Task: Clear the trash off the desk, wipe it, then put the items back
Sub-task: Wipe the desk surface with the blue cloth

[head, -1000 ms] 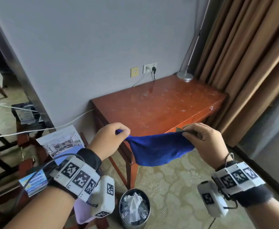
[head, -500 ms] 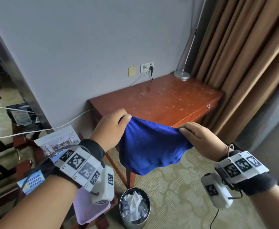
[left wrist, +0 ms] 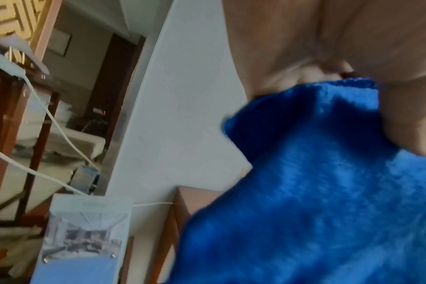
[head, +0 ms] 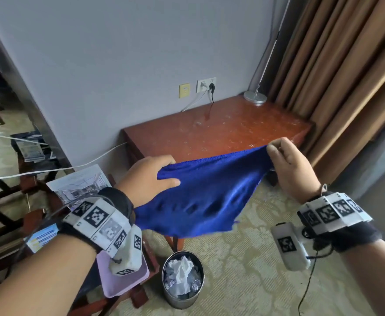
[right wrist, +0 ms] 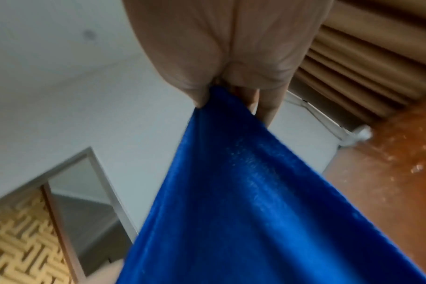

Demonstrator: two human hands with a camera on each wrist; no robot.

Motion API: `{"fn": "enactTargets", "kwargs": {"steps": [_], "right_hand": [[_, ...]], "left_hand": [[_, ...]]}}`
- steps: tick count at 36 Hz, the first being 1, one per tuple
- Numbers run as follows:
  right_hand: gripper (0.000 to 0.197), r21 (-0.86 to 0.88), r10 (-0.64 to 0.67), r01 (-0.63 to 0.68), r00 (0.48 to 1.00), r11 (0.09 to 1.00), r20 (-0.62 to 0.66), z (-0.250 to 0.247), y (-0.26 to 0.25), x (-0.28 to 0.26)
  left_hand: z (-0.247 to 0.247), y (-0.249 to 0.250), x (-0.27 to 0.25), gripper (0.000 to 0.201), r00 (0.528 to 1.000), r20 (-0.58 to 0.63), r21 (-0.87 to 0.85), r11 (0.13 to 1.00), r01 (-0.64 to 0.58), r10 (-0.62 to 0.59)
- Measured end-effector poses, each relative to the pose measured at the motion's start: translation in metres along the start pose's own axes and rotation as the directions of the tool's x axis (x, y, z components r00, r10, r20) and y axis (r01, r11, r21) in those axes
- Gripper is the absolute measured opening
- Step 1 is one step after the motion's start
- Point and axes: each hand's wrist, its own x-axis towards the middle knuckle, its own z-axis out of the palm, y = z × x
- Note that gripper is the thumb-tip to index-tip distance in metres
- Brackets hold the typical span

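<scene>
At centre frame, the left hand (head: 148, 176) and right hand (head: 287, 163) pinch opposite corners of a soft blue microfibre cloth (head: 205, 197), which looks light and limp, sagging before the reddish wooden desk (head: 221, 133).

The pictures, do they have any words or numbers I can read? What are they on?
No words or numbers can be read here.
The printed sheet with the room photo: any print is too small and blurred.
The blue card below it: its lines of print are blurred.
The wrist bands on the left hand and right hand: only black-and-white square codes, no letters.
The blue cloth and the desk: no writing.
</scene>
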Motion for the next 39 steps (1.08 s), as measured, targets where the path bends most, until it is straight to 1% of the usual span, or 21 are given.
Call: {"fn": "enactTargets", "kwargs": {"steps": [2,5,7,10,11,13,16,18,19,21,22,24,26,27,28,29,30,33,36,37,39], "right_hand": [[0.023,0.068,0.061,-0.059,0.998,0.996,-0.031,0.0,0.001,0.002],[0.019,0.049,0.049,-0.046,0.997,0.998,-0.053,-0.002,0.004,0.005],[0.017,0.068,0.033,-0.027,0.996,0.997,-0.085,-0.007,0.007,0.008],[0.021,0.169,0.054,-0.034,0.992,0.985,-0.114,-0.02,0.021,0.011],[0.021,0.2,0.074,-0.053,0.992,0.978,-0.1,-0.026,0.027,0.011],[0.022,0.216,0.107,-0.093,0.993,0.972,-0.055,-0.038,0.037,0.007],[0.024,0.252,0.162,-0.156,0.987,0.955,-0.001,-0.054,0.048,-0.007],[0.021,0.341,0.203,-0.204,0.978,0.918,0.04,-0.061,0.053,-0.018],[0.017,0.39,0.234,-0.244,0.97,0.888,0.074,-0.064,0.054,-0.023],[0.009,0.44,0.295,-0.337,0.942,0.832,0.162,-0.071,0.053,-0.033],[0.009,0.438,0.319,-0.373,0.928,0.818,0.195,-0.075,0.052,-0.039],[0.021,0.379,0.353,-0.416,0.908,0.827,0.226,-0.083,0.052,-0.05],[0.037,0.293,0.384,-0.447,0.889,0.845,0.248,-0.091,0.051,-0.06],[0.04,0.258,0.406,-0.467,0.877,0.846,0.255,-0.094,0.05,-0.064],[0.041,0.226,0.427,-0.483,0.868,0.846,0.256,-0.097,0.049,-0.068],[0.039,0.191,0.446,-0.495,0.86,0.848,0.247,-0.098,0.049,-0.07],[0.035,0.154,0.462,-0.501,0.856,0.852,0.231,-0.098,0.048,-0.071],[0.029,0.078,0.473,-0.49,0.865,0.868,0.169,-0.096,0.051,-0.075],[0.018,0.067,0.453,-0.464,0.882,0.884,0.132,-0.098,0.06,-0.075],[0.02,0.05,0.441,-0.449,0.89,0.892,0.119,-0.101,0.064,-0.074],[0.027,0.006,0.418,-0.421,0.903,0.907,0.1,-0.107,0.074,-0.07]], "left_hand": [[0.009,-0.004,-0.002,0.022,1.0,-0.009,0.078,0.997,0.023,-0.023],[0.021,-0.005,-0.007,0.03,0.993,-0.057,0.113,0.988,0.106,-0.1],[0.026,-0.007,-0.01,0.028,0.986,-0.014,0.137,0.976,0.168,-0.167],[0.03,-0.005,-0.017,0.03,0.96,0.112,0.13,0.961,0.244,-0.258],[0.031,-0.003,-0.019,0.034,0.951,0.132,0.105,0.958,0.266,-0.279],[0.033,0.004,-0.021,0.035,0.94,0.127,0.031,0.949,0.314,-0.315],[0.035,0.018,-0.021,0.022,0.942,0.123,-0.189,0.925,0.33,-0.311],[0.037,0.026,-0.021,0.038,0.952,0.137,-0.293,0.907,0.302,-0.273],[0.04,0.029,-0.02,0.037,0.959,0.143,-0.333,0.9,0.281,-0.246],[0.044,0.036,-0.018,0.014,0.972,0.143,-0.391,0.891,0.229,-0.187],[0.047,0.039,-0.016,0.006,0.976,0.145,-0.436,0.875,0.21,-0.162],[0.052,0.041,-0.016,0.005,0.98,0.17,-0.56,0.808,0.184,-0.106],[0.058,0.035,-0.015,0.022,0.982,0.171,-0.664,0.726,0.178,-0.084],[0.061,0.033,-0.015,0.029,0.984,0.167,-0.688,0.706,0.165,-0.068],[0.065,0.032,-0.014,0.025,0.987,0.149,-0.702,0.696,0.152,-0.066],[0.068,0.03,-0.013,0.016,0.989,0.13,-0.712,0.687,0.143,-0.07],[0.072,0.028,-0.011,0.006,0.99,0.107,-0.709,0.692,0.138,-0.088],[0.085,0.022,-0.006,0.004,0.986,0.049,-0.658,0.738,0.151,-0.158],[0.096,0.025,-0.005,0.017,0.985,0.026,-0.653,0.743,0.148,-0.173],[0.098,0.027,-0.002,0.018,0.983,0.023,-0.658,0.738,0.152,-0.182],[0.102,0.031,0.003,0.006,0.98,0.009,-0.632,0.758,0.159,-0.198]]}}
